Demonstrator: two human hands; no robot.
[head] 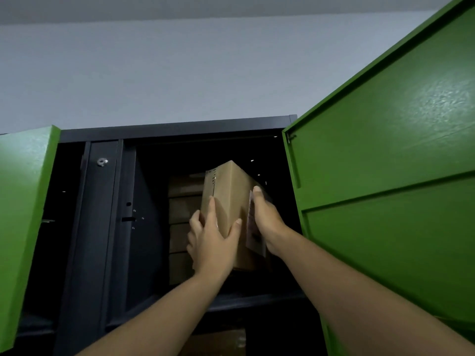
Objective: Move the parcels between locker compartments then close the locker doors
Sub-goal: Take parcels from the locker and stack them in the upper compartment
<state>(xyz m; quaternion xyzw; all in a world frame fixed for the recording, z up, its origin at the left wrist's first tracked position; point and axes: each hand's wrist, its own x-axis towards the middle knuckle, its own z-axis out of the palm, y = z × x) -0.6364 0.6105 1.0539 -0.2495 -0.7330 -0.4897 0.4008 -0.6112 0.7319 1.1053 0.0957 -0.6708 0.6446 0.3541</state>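
At frame centre I observe the brown cardboard parcel (228, 199) tilted inside the dark upper compartment (154, 181), clasped between left hand (214, 242) and right hand (267, 222); green metal door (385, 176) open at right.

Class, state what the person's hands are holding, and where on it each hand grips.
A cardboard box: left hand on its left side, right hand on its right side.

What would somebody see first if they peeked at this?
Two hands, left and right, hold a tilted brown box at the mouth of the dark top locker. A big green door stands wide open on the right. More boxes sit stacked inside, behind the held one.
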